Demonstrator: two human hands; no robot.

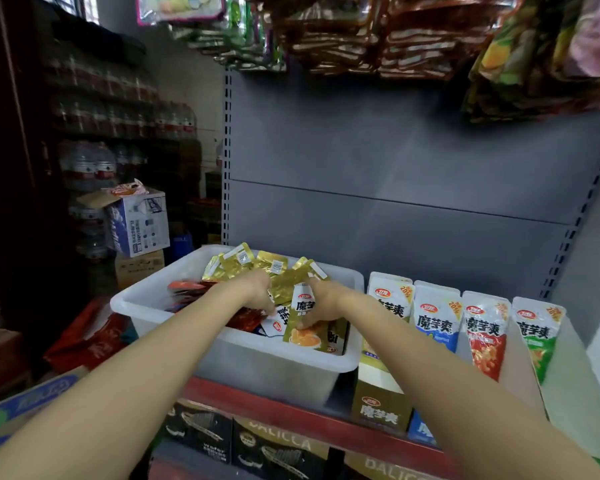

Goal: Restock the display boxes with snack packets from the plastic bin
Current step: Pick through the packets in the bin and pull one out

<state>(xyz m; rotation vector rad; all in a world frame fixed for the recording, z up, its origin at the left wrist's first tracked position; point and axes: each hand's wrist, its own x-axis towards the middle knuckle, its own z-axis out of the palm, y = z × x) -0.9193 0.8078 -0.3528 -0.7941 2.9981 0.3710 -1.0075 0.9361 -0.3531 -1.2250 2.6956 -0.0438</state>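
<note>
Shelf [291, 415]: bin [257, 358]; right hand [321, 301] pinches gold packet [303, 327], left hand [257, 289] beside

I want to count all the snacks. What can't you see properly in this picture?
Head view only:
- Bottom of the plastic bin: buried under piled packets, so no count.
- Gold display box: its inside is hidden by the right arm.
- Left hand fingertips: buried among packets.
- Hanging bags: blurred, cut off by the top edge.
- Packet in the right hand: small print unreadable.

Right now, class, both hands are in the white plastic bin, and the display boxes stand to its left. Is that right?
Not quite. The head view shows the display boxes to the right of the white plastic bin. Both the left hand and right hand are in it.
</note>
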